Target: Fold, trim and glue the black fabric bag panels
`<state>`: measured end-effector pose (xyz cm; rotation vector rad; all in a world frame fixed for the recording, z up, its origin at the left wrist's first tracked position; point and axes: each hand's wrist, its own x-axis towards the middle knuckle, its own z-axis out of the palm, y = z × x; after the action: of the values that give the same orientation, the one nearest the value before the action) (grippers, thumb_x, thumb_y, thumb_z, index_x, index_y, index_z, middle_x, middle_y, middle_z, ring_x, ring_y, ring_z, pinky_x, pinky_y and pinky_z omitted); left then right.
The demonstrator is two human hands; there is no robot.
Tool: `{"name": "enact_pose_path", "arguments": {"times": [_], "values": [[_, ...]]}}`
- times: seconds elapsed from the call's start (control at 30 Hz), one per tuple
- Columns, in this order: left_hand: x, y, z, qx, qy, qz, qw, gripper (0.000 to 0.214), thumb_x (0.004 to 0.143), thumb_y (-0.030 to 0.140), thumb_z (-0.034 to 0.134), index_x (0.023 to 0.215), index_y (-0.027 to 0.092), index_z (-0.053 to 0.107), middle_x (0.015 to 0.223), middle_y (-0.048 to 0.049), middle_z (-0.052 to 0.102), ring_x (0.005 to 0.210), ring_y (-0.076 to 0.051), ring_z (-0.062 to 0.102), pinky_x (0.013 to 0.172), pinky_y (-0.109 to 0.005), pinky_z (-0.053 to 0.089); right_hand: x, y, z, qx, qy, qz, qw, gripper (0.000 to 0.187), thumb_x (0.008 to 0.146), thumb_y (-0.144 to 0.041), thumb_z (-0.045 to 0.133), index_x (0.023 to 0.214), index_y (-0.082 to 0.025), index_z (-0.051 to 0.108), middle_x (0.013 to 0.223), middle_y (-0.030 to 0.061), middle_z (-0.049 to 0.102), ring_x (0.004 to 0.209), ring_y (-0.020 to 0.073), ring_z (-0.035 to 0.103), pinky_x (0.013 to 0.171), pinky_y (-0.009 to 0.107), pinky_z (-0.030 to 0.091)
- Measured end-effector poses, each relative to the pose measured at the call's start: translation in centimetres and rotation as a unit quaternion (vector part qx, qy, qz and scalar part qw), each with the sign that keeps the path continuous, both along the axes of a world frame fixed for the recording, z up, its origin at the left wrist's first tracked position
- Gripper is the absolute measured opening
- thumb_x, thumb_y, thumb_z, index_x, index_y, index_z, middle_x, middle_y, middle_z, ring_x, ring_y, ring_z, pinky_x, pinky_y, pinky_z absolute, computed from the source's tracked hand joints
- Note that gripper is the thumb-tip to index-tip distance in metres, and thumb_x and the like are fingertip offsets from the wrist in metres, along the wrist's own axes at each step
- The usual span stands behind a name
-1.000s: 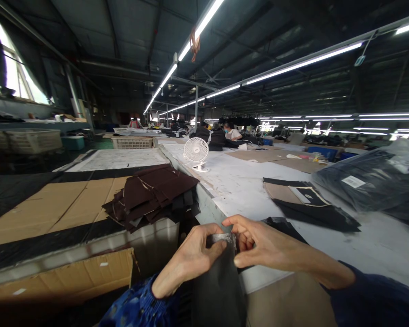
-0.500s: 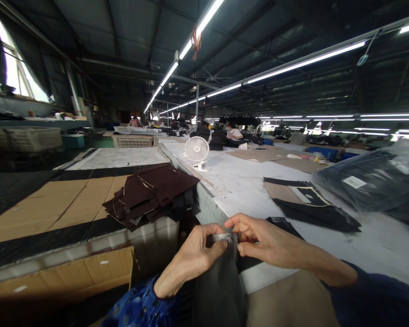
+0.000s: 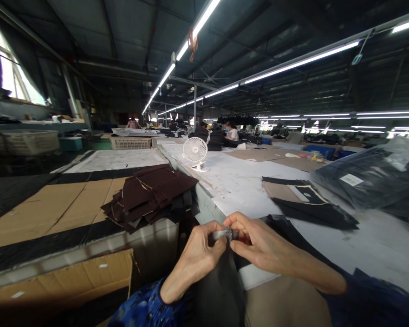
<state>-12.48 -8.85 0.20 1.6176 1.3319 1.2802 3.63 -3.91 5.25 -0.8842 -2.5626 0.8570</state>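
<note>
A dark grey piece of fabric (image 3: 216,286) hangs down from between my hands at the table's near edge. Its top edge looks pale grey and is bunched. My left hand (image 3: 202,250) pinches that edge between thumb and fingers. Close against it, my right hand (image 3: 254,238) grips the same edge from the other side, thumb and index finger curled in. Under and behind my right forearm lies black fabric (image 3: 276,223) on the white table. The fingertips hide part of the edge.
Dark maroon cut pieces (image 3: 153,188) are piled on cardboard at left. A small white fan (image 3: 195,151) stands on the white tabletop (image 3: 231,184). To the right lie a stack of black pieces (image 3: 315,211) and a plastic-wrapped bundle (image 3: 371,175). A person (image 3: 231,131) is farther back.
My hands have drawn closer together, and the fabric's top edge is now folded or bunched between them. My right hand has shifted slightly left. The view has moved a little.
</note>
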Motion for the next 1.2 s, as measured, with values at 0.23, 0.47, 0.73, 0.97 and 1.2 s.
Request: {"name": "enact_pose_path", "arguments": {"times": [0.23, 0.47, 0.73, 0.97, 1.2], "values": [[0.3, 0.2, -0.5, 0.003, -0.002, 0.001, 1.000, 0.010, 0.076, 0.019, 0.049, 0.071, 0.013, 0.056, 0.062, 0.0026, 0.046, 0.059, -0.010, 0.040, 0.054, -0.022, 0.029, 0.1, 0.4, -0.4, -0.018, 0.015, 0.019, 1.000, 0.033, 0.074, -0.007, 0.047, 0.105, -0.019, 0.044, 0.069, -0.0068, 0.049, 0.053, 0.0073, 0.045, 0.047, 0.021, 0.031], [-0.2, -0.6, 0.4, 0.029, 0.034, -0.046, 0.998, 0.014, 0.081, 0.018, 0.047, 0.077, 0.013, 0.059, 0.068, 0.0011, 0.052, 0.065, -0.011, 0.045, 0.060, -0.021, 0.034, 0.0, 0.4, -0.1, -0.046, 0.005, 0.008, 0.999, 0.037, 0.069, -0.004, 0.048, 0.103, -0.017, 0.046, 0.069, -0.0067, 0.049, 0.053, 0.0071, 0.044, 0.047, 0.021, 0.031], [-0.4, -0.8, 0.7, 0.018, 0.030, -0.068, 0.997, 0.016, 0.081, 0.024, 0.051, 0.079, 0.011, 0.060, 0.069, 0.0008, 0.051, 0.065, -0.011, 0.043, 0.059, -0.021, 0.033, 0.1, 0.5, -0.1, -0.049, 0.002, 0.017, 0.999, 0.033, 0.071, -0.005, 0.049, 0.102, -0.017, 0.048, 0.065, -0.0071, 0.049, 0.053, 0.0069, 0.043, 0.049, 0.021, 0.031], [0.2, 0.0, -0.3, 0.005, -0.005, -0.016, 1.000, 0.008, 0.074, 0.017, 0.050, 0.070, 0.013, 0.055, 0.062, 0.0026, 0.046, 0.059, -0.009, 0.038, 0.054, -0.022, 0.029, 0.3, 0.6, 0.0, -0.042, 0.003, 0.024, 0.999, 0.032, 0.072, -0.005, 0.051, 0.102, -0.016, 0.050, 0.064, -0.0064, 0.050, 0.051, 0.0056, 0.043, 0.046, 0.018, 0.032], [0.0, -0.1, -0.1, -0.029, -0.066, -0.009, 0.997, 0.011, 0.073, 0.023, 0.052, 0.068, 0.013, 0.051, 0.060, 0.0037, 0.041, 0.057, -0.008, 0.034, 0.053, -0.022, 0.026, 1.4, 1.4, 1.7, -0.184, 0.006, 0.028, 0.983, 0.053, 0.082, -0.021, 0.054, 0.133, -0.021, 0.040, 0.087, 0.0047, 0.068, 0.057, 0.0121, 0.064, 0.042, 0.018, 0.043]]}}
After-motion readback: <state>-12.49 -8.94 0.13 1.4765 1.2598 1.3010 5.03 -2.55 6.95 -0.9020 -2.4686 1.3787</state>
